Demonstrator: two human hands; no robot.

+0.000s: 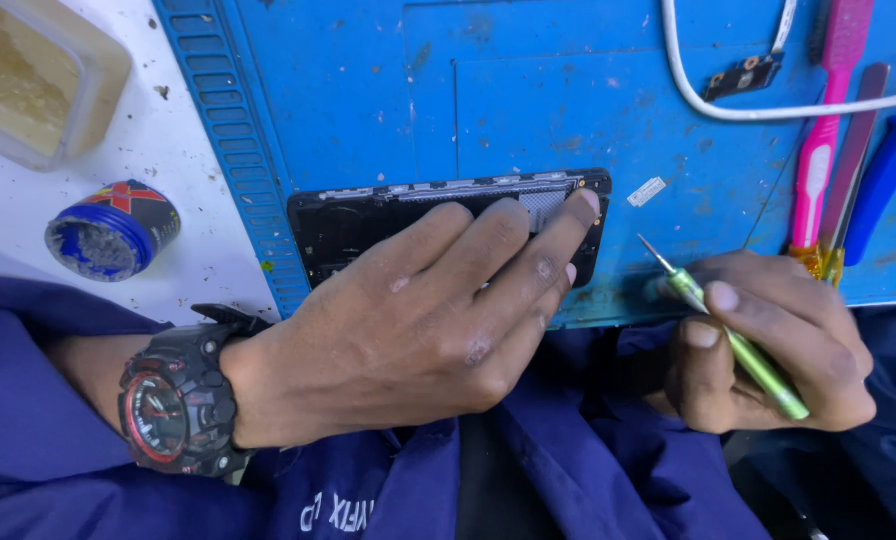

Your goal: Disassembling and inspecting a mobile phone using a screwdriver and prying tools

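An opened black phone (pixel 448 215) with its back cover off was laid on a blue work mat (pixel 368 90). The phone was pressed down by the left hand (pixel 418 320), whose fingers (pixel 558 235) were spread flat over its lower half, so it was covered more than gripped. A black and red watch (pixel 173 405) was worn on that wrist.

Just to the right of the phone, a thin green screwdriver (pixel 733 345) was pinched tight in the right hand (pixel 768 350). Its sharp tip was pointed up at the phone's right end but was kept a little apart from it.

Right of the phone and farther back, a pink brush (pixel 818 150), a blue handled tool (pixel 888 165) and a white cable (pixel 768 110) were laid on the mat. A tiny pale part (pixel 647 191) was seen close to the phone's top right corner. Left of the phone, off the mat, a small round blue tin (pixel 113 230) and a clear plastic box (pixel 38 75) were kept.

It was judged that the tip could slip off a small screw if the tool were tilted, and the board inside could be scratched. The phone could slide if the left hand were lifted. The tiny loose part could be knocked away by a sleeve and lost.
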